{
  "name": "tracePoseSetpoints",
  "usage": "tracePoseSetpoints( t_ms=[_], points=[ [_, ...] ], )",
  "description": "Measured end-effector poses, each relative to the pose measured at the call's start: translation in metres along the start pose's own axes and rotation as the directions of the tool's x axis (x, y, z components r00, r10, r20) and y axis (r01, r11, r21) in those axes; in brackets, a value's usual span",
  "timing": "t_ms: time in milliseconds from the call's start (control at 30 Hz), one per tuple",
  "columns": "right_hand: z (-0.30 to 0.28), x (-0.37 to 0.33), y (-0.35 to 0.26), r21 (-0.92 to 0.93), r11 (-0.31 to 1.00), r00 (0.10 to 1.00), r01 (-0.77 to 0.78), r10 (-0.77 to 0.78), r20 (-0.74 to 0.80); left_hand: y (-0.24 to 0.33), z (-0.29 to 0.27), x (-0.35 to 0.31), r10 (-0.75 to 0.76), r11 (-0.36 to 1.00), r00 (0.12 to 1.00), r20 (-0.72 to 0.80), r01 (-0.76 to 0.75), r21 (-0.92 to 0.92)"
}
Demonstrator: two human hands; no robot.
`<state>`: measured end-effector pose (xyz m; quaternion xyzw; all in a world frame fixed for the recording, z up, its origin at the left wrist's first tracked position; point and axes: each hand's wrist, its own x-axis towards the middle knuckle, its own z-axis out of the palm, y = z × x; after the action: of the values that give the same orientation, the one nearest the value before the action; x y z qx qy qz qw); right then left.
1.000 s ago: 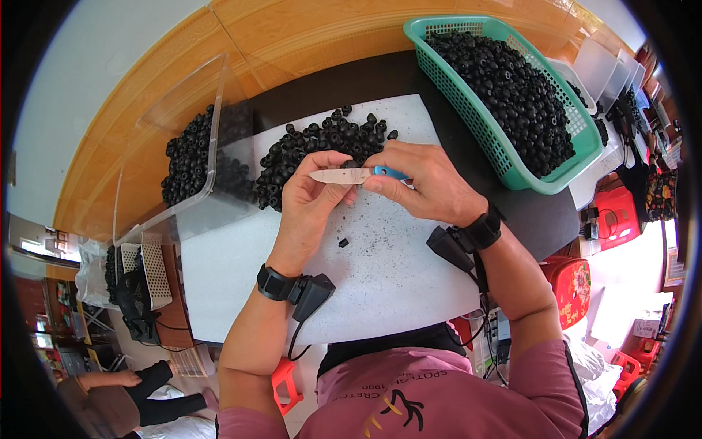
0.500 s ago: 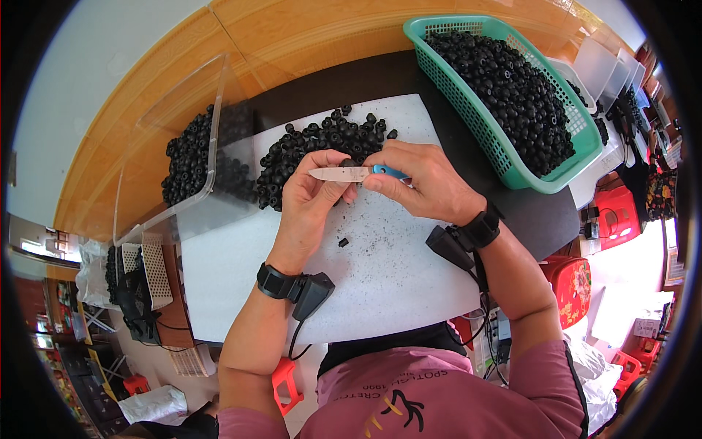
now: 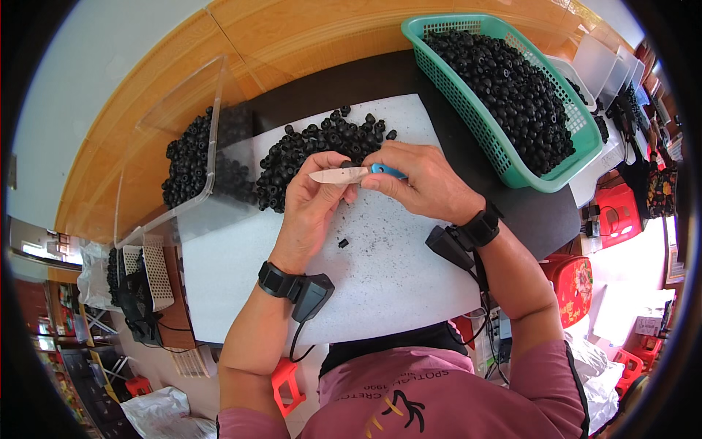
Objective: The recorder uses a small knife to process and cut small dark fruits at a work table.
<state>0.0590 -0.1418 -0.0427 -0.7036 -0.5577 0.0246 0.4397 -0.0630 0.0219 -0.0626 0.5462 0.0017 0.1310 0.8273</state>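
Over the white foam sheet [image 3: 387, 293], my left hand [image 3: 313, 196] pinches a small black rubber part [image 3: 346, 164], mostly hidden by fingers and blade. My right hand [image 3: 420, 181] is wrapped round the blue handle of a small knife [image 3: 344, 175]. Its blade points left and lies across the front of the held part, close to my left fingertips. Just beyond my hands spreads a pile of similar black rubber parts [image 3: 322, 139]. A small black scrap [image 3: 343, 243] lies on the sheet below, among fine dark crumbs.
A green perforated basket [image 3: 468, 110] heaped with black parts stands at the far right. At the left a clear plastic bin [image 3: 213, 157] holds more of them. A red stool [image 3: 567, 289] is beyond the table's right side. My wrists carry black straps with cabled devices [image 3: 313, 296].
My hands and the knife have hardly moved; the blade still lies at the held part. The view has shifted very slightly.
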Motion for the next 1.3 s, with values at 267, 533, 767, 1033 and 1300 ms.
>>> tracePoseSetpoints(
  t_ms=[267,533,767,1033,1300],
  points=[
    [-0.001,0.0,0.014,0.038,0.968,0.967,-0.247,0.249,-0.056,0.003,0.008,-0.001,0.008,0.997,0.998,0.055,-0.012,0.07],
    [0.004,0.001,-0.001,0.373,0.875,0.951,-0.309,0.293,0.1,-0.003,0.005,-0.002,-0.015,0.982,1.0,-0.004,0.016,0.187],
    [-0.002,0.001,-0.006,0.401,0.841,0.931,-0.364,0.327,0.16,-0.001,0.009,-0.003,-0.019,0.979,1.0,0.001,0.019,0.203],
    [0.002,0.0,-0.002,0.404,0.868,0.957,-0.289,0.267,0.111,-0.002,0.007,0.002,-0.008,1.0,1.0,0.004,0.008,0.007],
    [0.003,-0.001,0.002,0.048,0.999,1.0,-0.005,0.005,-0.002,-0.002,0.002,0.0,0.026,1.0,0.999,-0.02,-0.025,0.016]
  ],
)
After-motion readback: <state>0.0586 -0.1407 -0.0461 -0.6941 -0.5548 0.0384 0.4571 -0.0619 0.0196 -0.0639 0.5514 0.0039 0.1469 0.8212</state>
